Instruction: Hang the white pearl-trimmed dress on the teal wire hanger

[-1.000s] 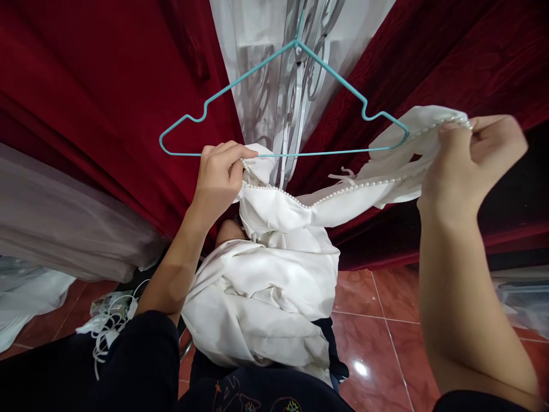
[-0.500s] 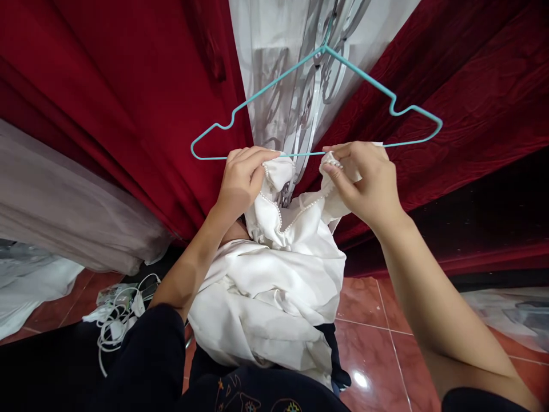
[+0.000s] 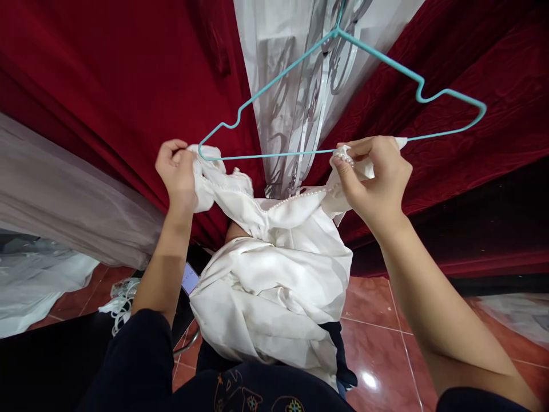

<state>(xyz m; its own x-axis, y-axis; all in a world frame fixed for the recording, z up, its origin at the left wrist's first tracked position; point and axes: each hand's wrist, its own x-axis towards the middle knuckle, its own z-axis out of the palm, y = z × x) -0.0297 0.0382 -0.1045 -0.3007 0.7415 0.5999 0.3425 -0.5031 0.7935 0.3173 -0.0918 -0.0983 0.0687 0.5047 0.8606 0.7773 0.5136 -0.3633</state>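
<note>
White pearl-trimmed dress [image 3: 274, 286] bunched over dark trousers [image 3: 342, 352], top edge held up at teal hanger [image 3: 266, 155]. From my feed: left hand [image 3: 176, 177] grips 1 end by the hanger's left corner; right hand [image 3: 373, 177] pinches the other at the bottom bar.

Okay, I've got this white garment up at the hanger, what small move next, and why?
Probably ease your right hand outward with its pinch of the white garment: it sits partway along the hanger's bottom bar, and the right corner looks bare, while your left hand holds cloth by the left corner.
</note>
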